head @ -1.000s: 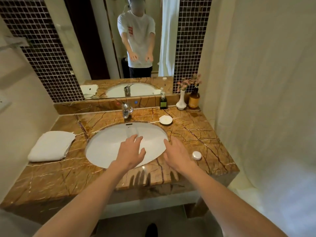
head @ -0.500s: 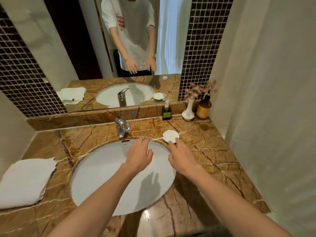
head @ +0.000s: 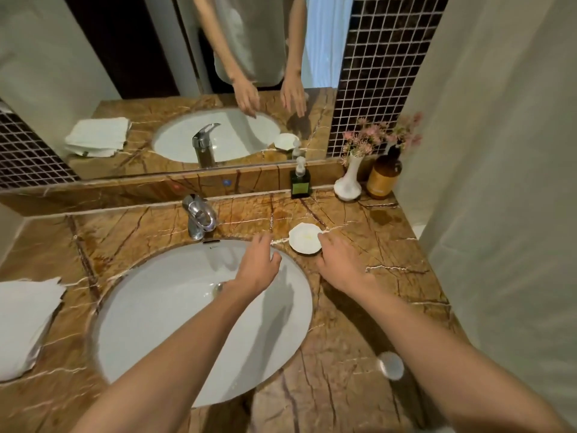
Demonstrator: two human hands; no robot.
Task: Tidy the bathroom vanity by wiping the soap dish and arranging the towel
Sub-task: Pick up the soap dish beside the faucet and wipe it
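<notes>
Beside the sink (head: 175, 307), the soap dish (head: 304, 242) is touched by the empty, spread right hand (head: 340, 264), while the empty left hand (head: 259, 267) is held apart over it.

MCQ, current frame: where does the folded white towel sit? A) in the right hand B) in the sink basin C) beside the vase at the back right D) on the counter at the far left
D: the folded white towel lies on the marble counter at the far left edge, left of the sink, untouched by either hand.
</notes>
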